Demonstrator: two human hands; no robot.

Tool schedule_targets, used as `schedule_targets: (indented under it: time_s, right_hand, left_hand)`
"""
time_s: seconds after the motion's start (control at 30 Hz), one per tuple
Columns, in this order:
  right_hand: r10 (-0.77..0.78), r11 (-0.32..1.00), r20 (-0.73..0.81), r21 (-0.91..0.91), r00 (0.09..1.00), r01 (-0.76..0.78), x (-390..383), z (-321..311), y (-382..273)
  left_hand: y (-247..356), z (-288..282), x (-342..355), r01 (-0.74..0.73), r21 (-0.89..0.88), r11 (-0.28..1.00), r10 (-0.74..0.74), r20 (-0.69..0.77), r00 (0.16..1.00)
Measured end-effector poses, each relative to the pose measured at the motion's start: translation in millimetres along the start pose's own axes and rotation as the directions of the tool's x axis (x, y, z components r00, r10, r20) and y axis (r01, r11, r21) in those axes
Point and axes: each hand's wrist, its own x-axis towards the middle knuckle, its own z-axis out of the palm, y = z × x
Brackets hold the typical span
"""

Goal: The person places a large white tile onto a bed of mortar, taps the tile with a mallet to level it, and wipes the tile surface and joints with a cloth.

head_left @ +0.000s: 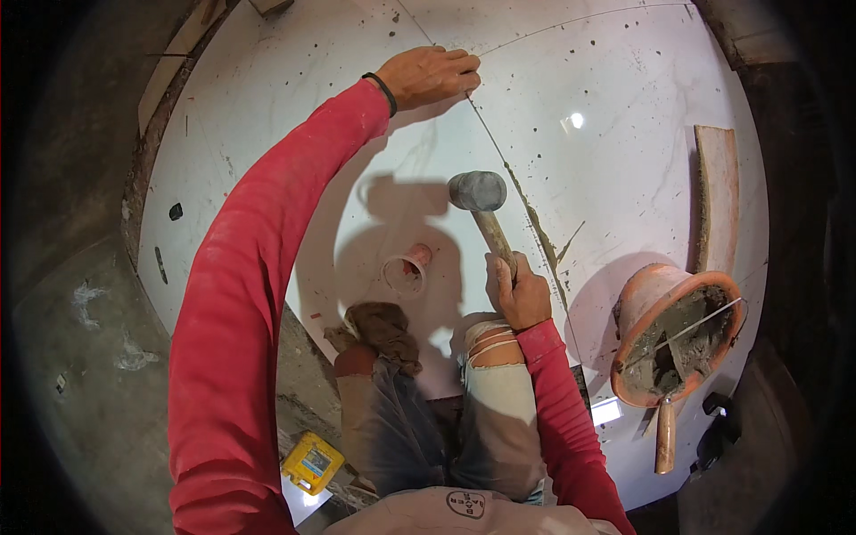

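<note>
My right hand (524, 292) is wrapped round the wooden handle of a rubber mallet (479, 191). The mallet's grey head hangs over the white marble-patterned tiles (624, 116), beside a joint smeared with mortar. Stretched far forward, my left hand (432, 76) is closed with its fingertips down at the joint where several tiles meet. Whatever those fingers may pinch is hidden. Between my arms, a clear plastic cup (403, 275) holding small red pieces lies on the tile. A crumpled brown rag (385, 332) rests by my left knee.
An orange bucket (637, 308) of wet mortar stands tilted at the right; a wood-handled trowel (665, 437) leans in it. Behind it lies a curved-looking board (716, 196). A yellow boxy device (312, 462) sits at lower left. Dark crumbs dot the tiles.
</note>
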Motion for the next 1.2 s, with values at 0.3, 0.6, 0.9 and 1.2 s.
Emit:
schedule_targets:
  time_s: [0.3,0.6,0.9,1.2]
  right_hand:
    - [-0.023,0.999,-0.005,-0.036,1.000,0.022,0.7,-2.9,-1.7]
    - [-0.214,0.949,-0.077,-0.253,0.974,0.188,1.1,-22.0,-27.0]
    - [-0.333,0.914,-0.507,0.033,0.795,0.405,98.7,-54.5,-83.4]
    - [-0.227,0.943,-0.131,0.218,0.965,0.252,200.6,-60.8,-101.8]
  left_hand:
    - [0.6,3.5,5.7,-0.037,0.000,0.999,0.037,-0.024,0.999]
    - [10.3,-5.2,1.2,0.052,-0.072,0.996,-0.056,-0.056,0.997]
    - [98.4,-43.4,-46.8,0.351,-0.855,0.380,-0.621,0.046,0.783]
    - [83.7,-30.6,-50.7,0.427,-0.874,0.233,-0.732,0.131,0.668]
